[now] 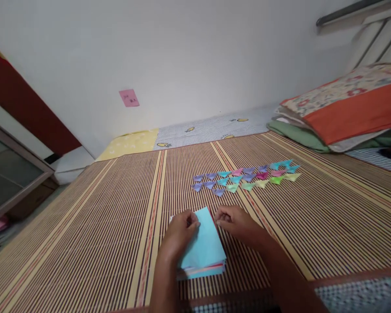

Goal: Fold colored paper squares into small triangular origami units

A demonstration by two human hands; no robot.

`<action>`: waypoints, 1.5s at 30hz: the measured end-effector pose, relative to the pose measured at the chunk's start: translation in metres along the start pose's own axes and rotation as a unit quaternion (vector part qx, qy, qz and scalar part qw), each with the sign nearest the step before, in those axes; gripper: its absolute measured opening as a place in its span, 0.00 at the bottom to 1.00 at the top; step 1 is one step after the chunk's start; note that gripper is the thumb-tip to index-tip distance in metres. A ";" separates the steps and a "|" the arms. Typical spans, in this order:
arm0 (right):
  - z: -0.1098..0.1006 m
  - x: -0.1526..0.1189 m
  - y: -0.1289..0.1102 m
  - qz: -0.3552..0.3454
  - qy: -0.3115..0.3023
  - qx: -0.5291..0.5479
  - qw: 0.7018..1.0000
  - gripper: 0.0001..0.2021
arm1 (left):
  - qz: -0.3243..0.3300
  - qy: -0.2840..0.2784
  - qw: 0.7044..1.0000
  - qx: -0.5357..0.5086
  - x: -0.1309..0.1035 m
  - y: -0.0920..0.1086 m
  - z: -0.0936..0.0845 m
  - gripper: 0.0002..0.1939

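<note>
A stack of coloured paper sheets [206, 243] lies on the striped mat, with a light blue sheet on top and red, orange and blue edges showing below. My left hand [182, 226] rests over the stack's left side, its fingers curled in and thumb close to them. Just off the upper right edge of the stack is my right hand [233, 221], fingers bent towards the thumb in a pinch. What either hand pinches, if anything, is too small to make out. Beyond the hands, several small folded paper shapes [236, 179] in purple, blue, pink, green and yellow stand in rows.
The striped mat [117, 217] covers the bed. Folded bedding [345, 108] is piled at the right back. A pink note [129, 98] is stuck to the white wall [195, 52]. At the left stands a glass-fronted cabinet [13, 161].
</note>
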State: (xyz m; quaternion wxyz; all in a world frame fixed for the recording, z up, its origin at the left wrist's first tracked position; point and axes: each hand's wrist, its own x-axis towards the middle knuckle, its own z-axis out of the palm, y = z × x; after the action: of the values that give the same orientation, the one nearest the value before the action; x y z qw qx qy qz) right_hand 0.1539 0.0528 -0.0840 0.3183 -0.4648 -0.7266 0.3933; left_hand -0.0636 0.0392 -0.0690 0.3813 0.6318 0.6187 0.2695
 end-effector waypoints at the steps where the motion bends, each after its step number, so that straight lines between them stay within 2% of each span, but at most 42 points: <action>1: 0.002 0.000 0.001 0.002 -0.006 0.007 1.000 0.06 | 0.006 0.002 1.000 -0.003 0.002 -0.003 0.001 0.05; 10: 0.016 0.006 0.005 0.006 0.014 0.011 1.000 0.06 | 0.049 0.019 0.998 -0.041 0.004 -0.009 -0.002 0.12; 15: 0.022 0.012 0.011 0.015 0.038 -0.005 0.999 0.09 | 0.049 0.027 0.997 -0.049 0.005 -0.009 -0.003 0.14; 25: 0.025 0.017 0.016 0.018 0.057 -0.012 0.998 0.15 | 0.032 0.028 0.997 -0.060 0.009 -0.020 0.002 0.13; 34: 0.024 0.017 0.010 0.013 0.081 -0.029 0.996 0.11 | 0.031 0.029 0.998 -0.051 0.010 -0.022 0.002 0.12; 45: 0.023 0.016 0.001 -0.030 0.079 -0.040 0.996 0.09 | 0.036 0.028 0.998 -0.054 0.009 -0.018 0.001 0.12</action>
State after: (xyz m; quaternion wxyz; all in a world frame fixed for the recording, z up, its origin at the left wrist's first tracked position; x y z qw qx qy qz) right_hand 0.1293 0.0611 -0.0943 0.3675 -0.4848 -0.7279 0.3162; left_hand -0.0721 0.0465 -0.0855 0.3879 0.6242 0.5905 0.3333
